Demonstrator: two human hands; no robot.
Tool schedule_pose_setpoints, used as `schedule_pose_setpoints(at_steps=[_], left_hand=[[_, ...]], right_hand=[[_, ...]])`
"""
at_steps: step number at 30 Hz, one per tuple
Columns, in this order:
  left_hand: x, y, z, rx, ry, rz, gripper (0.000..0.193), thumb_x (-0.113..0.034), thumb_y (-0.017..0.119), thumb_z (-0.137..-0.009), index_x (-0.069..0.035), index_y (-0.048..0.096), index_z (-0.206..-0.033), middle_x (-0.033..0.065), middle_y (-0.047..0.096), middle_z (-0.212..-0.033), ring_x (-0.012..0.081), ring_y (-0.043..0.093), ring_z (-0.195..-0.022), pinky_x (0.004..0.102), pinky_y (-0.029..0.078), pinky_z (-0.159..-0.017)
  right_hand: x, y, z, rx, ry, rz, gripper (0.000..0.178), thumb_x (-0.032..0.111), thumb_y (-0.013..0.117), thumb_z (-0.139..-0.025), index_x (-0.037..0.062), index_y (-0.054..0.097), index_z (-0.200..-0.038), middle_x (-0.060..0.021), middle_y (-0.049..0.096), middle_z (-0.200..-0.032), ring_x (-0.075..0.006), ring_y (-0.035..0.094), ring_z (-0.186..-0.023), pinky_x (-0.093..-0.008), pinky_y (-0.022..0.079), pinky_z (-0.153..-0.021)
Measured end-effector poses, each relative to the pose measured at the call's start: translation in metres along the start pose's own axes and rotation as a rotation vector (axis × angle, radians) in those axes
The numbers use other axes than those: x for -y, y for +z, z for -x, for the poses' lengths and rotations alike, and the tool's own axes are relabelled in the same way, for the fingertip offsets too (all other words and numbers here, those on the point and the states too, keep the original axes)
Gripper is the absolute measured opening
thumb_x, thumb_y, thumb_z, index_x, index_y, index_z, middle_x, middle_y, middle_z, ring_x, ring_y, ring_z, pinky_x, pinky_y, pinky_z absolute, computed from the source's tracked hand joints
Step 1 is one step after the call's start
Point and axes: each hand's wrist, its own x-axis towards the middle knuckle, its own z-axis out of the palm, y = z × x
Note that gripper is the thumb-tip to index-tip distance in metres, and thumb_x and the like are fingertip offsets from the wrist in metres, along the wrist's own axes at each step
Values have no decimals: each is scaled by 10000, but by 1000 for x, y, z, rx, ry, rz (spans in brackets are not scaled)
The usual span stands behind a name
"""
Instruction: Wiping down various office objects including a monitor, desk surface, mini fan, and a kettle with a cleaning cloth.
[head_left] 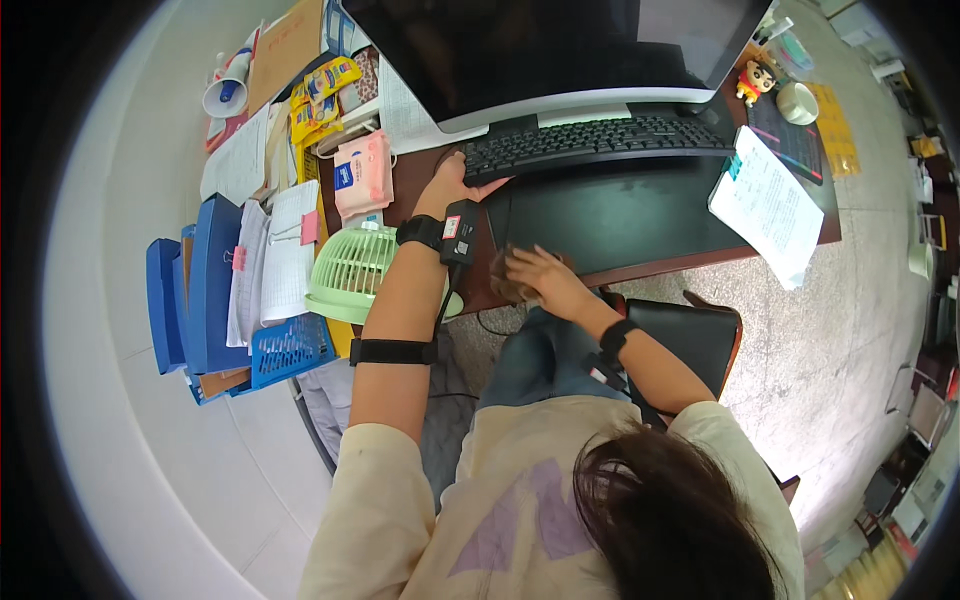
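Green fan (352, 272) stands near the left hand (450, 185), which is closed on the left end of the keyboard (600, 142), just before the monitor (570, 50). Brown cloth (506, 284) lies under the right hand (546, 279), fingers bent, at the desk (650, 215) edge; whether gripped, I cannot tell.

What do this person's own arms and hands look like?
The left hand and right hand are bare, the sleeves cream. The left arm wears a wrist strap, forearm strap and labelled box with a cable, all black. The right arm has a black band and a pale-labelled dark device.
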Motion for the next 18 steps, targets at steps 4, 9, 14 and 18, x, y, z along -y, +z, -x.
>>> schedule_pose_setpoints(at_steps=[4, 9, 14, 18], left_hand=[[-13, -14, -8, -10, -6, 7, 365, -289, 306, -957, -32, 383, -1204, 206, 504, -1147, 373, 506, -1071, 560, 458, -851], [17, -4, -6, -15, 21, -110, 418, -388, 257, -944, -114, 389, -1231, 139, 484, -1172, 356, 497, -1064, 603, 461, -802], [69, -30, -6, -177, 70, -197, 614, -562, 293, -884, -103, 338, -1290, 129, 410, -1258, 344, 467, -1090, 547, 509, -728], [93, -26, -6, -350, 210, -516, 641, -478, 270, -908, 94, 485, -1103, 241, 529, -1089, 404, 584, -868, 459, 560, -575]], right_hand=[[-16, -44, 17, -83, 63, 51, 467, -17, 557, -656, 99, 565, -1108, -95, 512, -1229, -260, 449, -1174, -407, 321, -1016], [-68, -111, 76, -285, 403, 268, 419, -31, 523, -727, 33, 529, -1142, -149, 464, -1271, -341, 400, -1197, -410, 335, -994], [-56, -109, 109, -244, 469, 341, 403, -6, 516, -746, 41, 532, -1147, -156, 465, -1268, -348, 405, -1192, -410, 352, -977], [-45, -132, 121, -156, 555, 274, 381, -1, 498, -768, 32, 526, -1146, -165, 505, -1210, -346, 449, -1127, -397, 380, -933]])
